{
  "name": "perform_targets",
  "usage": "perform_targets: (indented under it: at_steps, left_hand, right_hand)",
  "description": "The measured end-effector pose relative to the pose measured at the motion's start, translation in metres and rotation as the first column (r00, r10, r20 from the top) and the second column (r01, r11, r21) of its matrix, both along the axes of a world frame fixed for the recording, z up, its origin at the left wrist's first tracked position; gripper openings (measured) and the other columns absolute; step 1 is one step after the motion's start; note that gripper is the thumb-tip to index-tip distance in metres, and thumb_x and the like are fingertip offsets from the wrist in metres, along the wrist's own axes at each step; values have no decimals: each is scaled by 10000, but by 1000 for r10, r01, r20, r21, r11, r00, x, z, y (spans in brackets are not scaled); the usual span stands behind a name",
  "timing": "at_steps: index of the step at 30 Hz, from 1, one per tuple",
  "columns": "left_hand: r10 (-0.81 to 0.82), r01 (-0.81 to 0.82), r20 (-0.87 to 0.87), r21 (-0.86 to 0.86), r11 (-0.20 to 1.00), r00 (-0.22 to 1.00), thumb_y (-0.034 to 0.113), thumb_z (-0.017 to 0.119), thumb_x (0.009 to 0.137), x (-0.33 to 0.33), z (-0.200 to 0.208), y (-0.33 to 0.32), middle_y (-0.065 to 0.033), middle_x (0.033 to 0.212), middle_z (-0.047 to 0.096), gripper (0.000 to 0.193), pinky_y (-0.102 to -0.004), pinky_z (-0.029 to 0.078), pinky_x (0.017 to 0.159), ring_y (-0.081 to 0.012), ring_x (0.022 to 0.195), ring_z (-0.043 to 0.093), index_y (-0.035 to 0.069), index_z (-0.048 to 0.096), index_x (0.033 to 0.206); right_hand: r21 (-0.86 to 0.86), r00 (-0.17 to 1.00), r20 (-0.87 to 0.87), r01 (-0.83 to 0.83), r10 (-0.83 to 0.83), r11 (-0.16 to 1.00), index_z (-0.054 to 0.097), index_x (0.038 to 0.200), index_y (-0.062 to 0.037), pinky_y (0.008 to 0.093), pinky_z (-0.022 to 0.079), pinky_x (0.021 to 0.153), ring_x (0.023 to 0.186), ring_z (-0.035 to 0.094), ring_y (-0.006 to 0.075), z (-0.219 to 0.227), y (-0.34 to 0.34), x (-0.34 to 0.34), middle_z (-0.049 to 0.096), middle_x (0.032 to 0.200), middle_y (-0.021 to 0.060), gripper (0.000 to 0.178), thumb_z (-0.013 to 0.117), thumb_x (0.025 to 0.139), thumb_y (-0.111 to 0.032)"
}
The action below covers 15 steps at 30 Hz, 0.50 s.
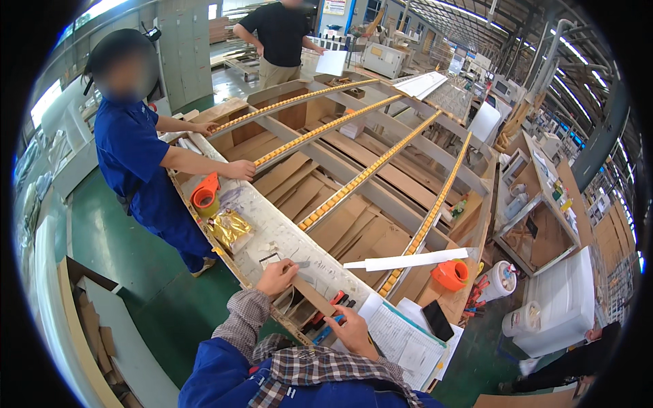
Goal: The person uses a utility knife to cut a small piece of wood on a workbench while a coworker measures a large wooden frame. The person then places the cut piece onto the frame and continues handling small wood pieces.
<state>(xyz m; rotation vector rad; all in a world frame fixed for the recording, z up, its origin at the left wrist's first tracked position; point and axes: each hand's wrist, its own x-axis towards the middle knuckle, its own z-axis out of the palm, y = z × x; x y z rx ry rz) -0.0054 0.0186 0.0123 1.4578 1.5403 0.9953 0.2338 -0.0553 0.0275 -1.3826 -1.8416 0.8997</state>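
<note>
My left hand (275, 277) is closed at the far-left end of a short flat brown strip (313, 297), with thumb and fingers pinching it. My right hand (354, 331) closes on the strip's other end, nearer my body. Beneath the strip lies an open compartment with red-and-black handled tools (338, 298). A blue object (322, 335) shows beside my right fingers; whether they touch it I cannot tell. A small grey flat piece (305, 265) lies just past my left fingertips. Next to my right hand rest written sheets on a clipboard (408, 345).
A frame with yellow roller tracks (371, 171) spreads ahead. On the white ledge sit an orange tape dispenser (206, 194) and a gold packet (231, 228). A white strip (416, 260), another orange dispenser (450, 274) and a phone (437, 321) lie right. A co-worker (139, 149) touches the tracks.
</note>
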Motion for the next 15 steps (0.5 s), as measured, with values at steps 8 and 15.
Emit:
perform_targets:
  at_steps: [8, 15]
  left_hand:
    - [3, -2, 12, -23, 1000, 1000, 260, 538, 874, -6, -1, 1, -95, 589, 577, 279, -285, 442, 478, -152, 481, 562, -13, 596, 878]
    - [64, -65, 67, 2, 998, 996, 260, 536, 877, -3, -13, 9, -61, 604, 552, 256, -286, 439, 465, -113, 506, 538, 14, 599, 906]
  right_hand:
    - [110, 998, 53, -51, 45, 993, 586, 1096, -45, 285, 477, 591, 639, 589, 169, -12, 0, -5, 641, 849, 84, 427, 721, 740, -238]
    - [-47, 998, 56, -6, 8, 999, 532, 1171, -94, 295, 499, 620, 686, 620, 182, -5, -2, 13, 643, 935, 78, 477, 668, 773, -319]
